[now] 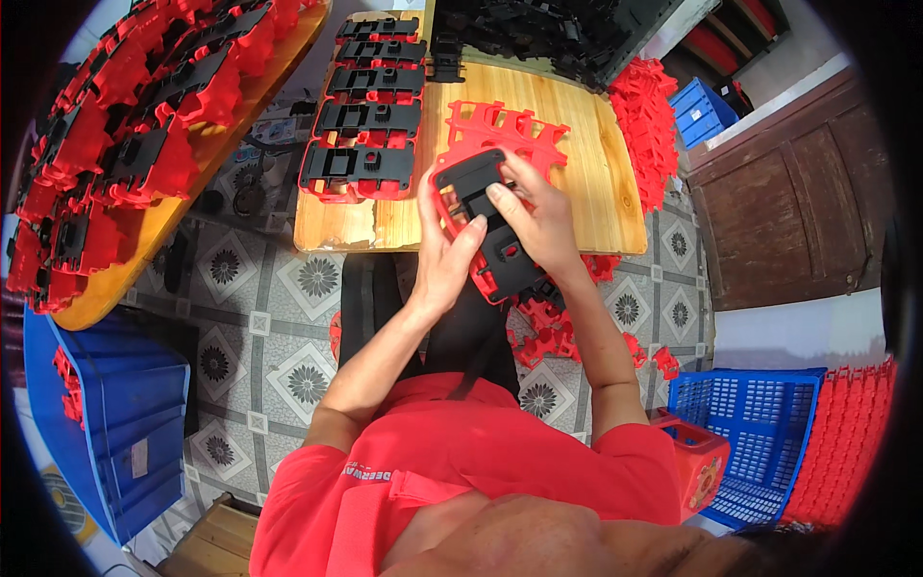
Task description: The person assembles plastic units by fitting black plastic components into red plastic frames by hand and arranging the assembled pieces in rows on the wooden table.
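Note:
Over my lap, at the table's front edge, I hold a plastic part made of a black plate (469, 178) on a red frame, tilted toward me. My left hand (440, 267) grips its left side, thumb on the black face. My right hand (543, 226) wraps its right edge, with the thumb pressing the plate's upper middle. The fingers underneath are partly hidden. Just behind lie loose red plastic frames (519, 130). To their left, a column of several black-and-red assemblies (365, 120) lies on the table. A bin of black plastic parts (538, 34) stands at the back.
The wooden table (606, 207) has a red heap (644, 125) at its right edge. A wooden board (163, 260) at left carries several assemblies. A blue bin (120, 423) stands lower left, a blue crate (755, 433) lower right. Red pieces (548, 344) lie on the tiled floor.

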`<state>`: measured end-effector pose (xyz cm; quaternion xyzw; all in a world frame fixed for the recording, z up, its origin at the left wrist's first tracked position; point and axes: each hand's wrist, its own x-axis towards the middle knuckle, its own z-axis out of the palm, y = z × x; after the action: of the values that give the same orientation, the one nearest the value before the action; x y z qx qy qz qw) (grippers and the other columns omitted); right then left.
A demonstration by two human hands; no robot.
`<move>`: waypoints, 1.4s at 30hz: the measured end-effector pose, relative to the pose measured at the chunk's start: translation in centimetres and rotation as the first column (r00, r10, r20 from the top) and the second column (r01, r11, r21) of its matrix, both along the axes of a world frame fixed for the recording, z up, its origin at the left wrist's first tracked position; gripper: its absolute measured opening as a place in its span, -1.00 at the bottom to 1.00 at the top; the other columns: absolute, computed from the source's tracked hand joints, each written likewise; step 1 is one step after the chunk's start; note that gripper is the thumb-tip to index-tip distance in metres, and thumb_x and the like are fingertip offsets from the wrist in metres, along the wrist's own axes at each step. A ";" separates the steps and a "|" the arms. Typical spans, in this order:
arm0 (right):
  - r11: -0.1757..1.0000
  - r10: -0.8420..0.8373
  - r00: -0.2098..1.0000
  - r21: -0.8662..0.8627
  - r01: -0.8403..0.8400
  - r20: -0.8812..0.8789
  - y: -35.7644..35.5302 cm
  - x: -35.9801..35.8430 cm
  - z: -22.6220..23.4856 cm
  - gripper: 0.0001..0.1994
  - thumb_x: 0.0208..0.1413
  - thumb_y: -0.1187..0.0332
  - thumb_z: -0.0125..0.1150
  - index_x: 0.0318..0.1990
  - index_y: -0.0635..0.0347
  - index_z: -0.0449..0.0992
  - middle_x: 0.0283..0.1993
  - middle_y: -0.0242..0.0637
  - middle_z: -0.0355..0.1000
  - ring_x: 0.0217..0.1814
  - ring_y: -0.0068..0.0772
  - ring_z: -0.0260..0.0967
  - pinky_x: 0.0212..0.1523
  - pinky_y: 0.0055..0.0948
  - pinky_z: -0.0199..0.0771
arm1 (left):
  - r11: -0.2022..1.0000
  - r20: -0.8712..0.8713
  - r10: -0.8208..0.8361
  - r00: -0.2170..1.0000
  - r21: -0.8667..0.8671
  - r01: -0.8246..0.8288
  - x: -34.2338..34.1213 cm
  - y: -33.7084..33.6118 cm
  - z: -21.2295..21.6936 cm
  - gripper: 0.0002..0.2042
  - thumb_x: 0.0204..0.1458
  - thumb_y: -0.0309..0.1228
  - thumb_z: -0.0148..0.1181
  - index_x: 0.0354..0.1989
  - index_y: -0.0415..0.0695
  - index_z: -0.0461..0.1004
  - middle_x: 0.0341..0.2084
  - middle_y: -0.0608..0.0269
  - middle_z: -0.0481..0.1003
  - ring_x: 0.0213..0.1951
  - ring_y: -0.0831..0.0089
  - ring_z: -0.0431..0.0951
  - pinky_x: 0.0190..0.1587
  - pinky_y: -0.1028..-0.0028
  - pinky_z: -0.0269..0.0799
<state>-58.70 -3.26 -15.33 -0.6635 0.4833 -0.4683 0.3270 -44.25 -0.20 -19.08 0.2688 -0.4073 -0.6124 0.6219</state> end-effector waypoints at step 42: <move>0.757 -0.625 0.780 -0.263 0.598 -0.027 -1.8 -16.7 -9.6 -0.36 -0.07 0.19 0.43 0.16 0.28 0.38 0.31 -0.07 0.18 0.23 -0.17 0.23 0.12 -0.24 0.30 | 0.796 0.641 0.566 0.518 -0.588 -0.142 -11.5 -11.4 -3.5 -0.35 0.03 -0.07 0.23 0.26 -0.13 0.23 0.26 -0.06 0.16 0.26 -0.04 0.17 0.24 0.05 0.07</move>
<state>-75.41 -5.08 -24.93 -0.5289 0.6310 -0.5658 0.0453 -55.79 -11.64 -22.60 0.4339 -0.7063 -0.1653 0.5343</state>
